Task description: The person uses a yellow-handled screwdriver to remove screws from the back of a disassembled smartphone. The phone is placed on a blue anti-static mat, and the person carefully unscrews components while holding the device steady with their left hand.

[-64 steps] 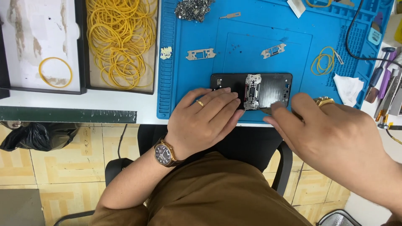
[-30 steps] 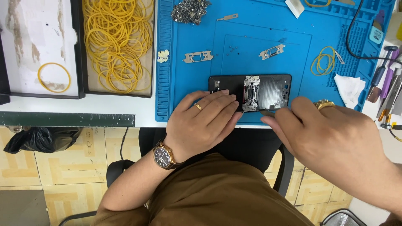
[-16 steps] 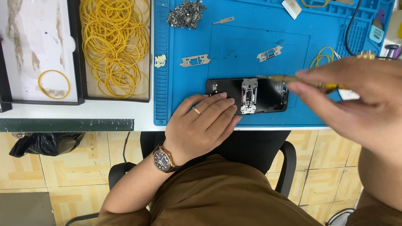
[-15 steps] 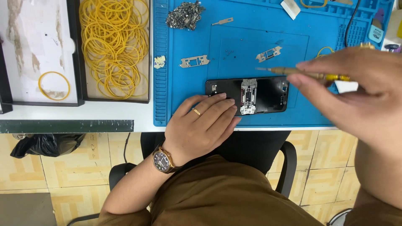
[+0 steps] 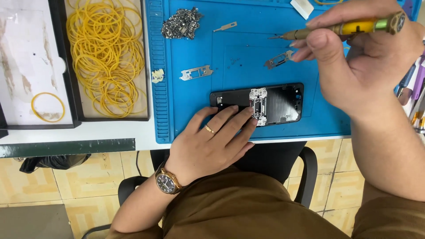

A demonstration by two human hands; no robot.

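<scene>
Left hand (image 5: 208, 141) flat, fingers pinning opened black phone (image 5: 256, 105) on blue mat (image 5: 195, 106) | phone rigid, likely fragile inside; hold by edges | right hand (image 5: 363, 57) gripping yellow screwdriver (image 5: 341, 29) | black tray (image 5: 146, 66): yellow rubber bands (image 5: 104, 57) | screw pile (image 5: 180, 23) beyond.
</scene>
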